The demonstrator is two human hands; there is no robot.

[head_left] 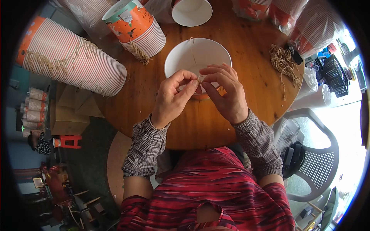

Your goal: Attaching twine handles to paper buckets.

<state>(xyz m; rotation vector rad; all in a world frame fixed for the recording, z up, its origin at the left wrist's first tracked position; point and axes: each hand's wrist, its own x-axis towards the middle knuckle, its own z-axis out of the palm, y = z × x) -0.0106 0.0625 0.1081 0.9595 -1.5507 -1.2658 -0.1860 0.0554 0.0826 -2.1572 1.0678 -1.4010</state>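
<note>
An open paper bucket (178, 57) with a white inside and an orange outer wall stands on the table in front of me. A thin tan string (194, 55) runs from its far rim across the opening to my fingers. At the near rim my left hand (171, 97) pinches the string between thumb and forefinger. Close against it, my right hand (228, 94) also pinches the string, its other fingers loosely curled. The fingertips of both hands meet, so the string's end and any knot there are hidden.
On the round wooden table (150, 109), a long stack of buckets (77, 57) lies at left, strings draped over it. Another stack (135, 29) stands beside it. A string bundle (284, 63) lies at right, near plastic-wrapped stacks (314, 32). A grey chair (318, 165) stands right.
</note>
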